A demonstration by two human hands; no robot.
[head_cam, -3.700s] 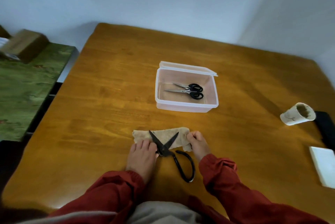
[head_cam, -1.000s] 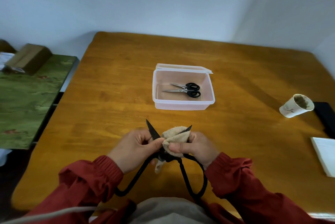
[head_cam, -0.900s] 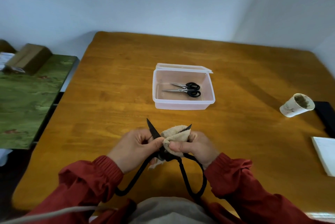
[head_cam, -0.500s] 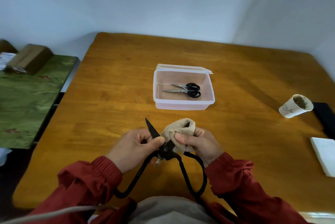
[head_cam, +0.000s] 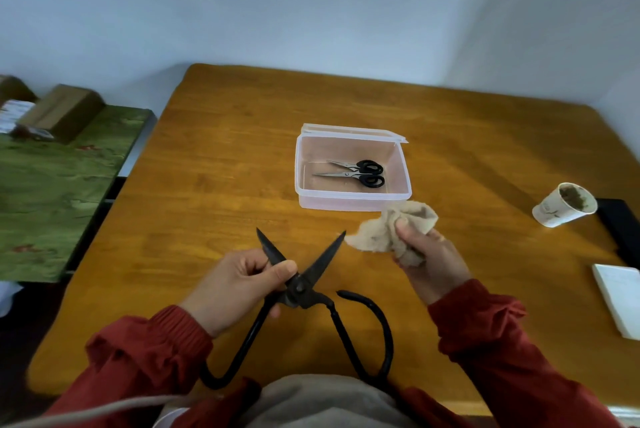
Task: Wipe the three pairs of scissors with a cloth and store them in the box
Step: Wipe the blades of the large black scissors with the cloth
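box [head_cam: 351, 201] open on top, cloth [head_cam: 388, 232] crowding its near-right corner.

Wooden table [head_cam: 214, 185], far edge at the wall: clear box [head_cam: 353, 200] near the middle, lid open at its far side; paper cup [head_cam: 554, 211] tipped over toward the right edge; flat black thing [head_cam: 620, 225] just beside it; white pad [head_cam: 620, 299] nearer, same edge.

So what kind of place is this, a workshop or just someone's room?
Most likely an ordinary room in a home or small office, not a workshop: a wooden table set against plain pale walls, a used paper cup on it, and cardboard boxes on a green-covered side table.
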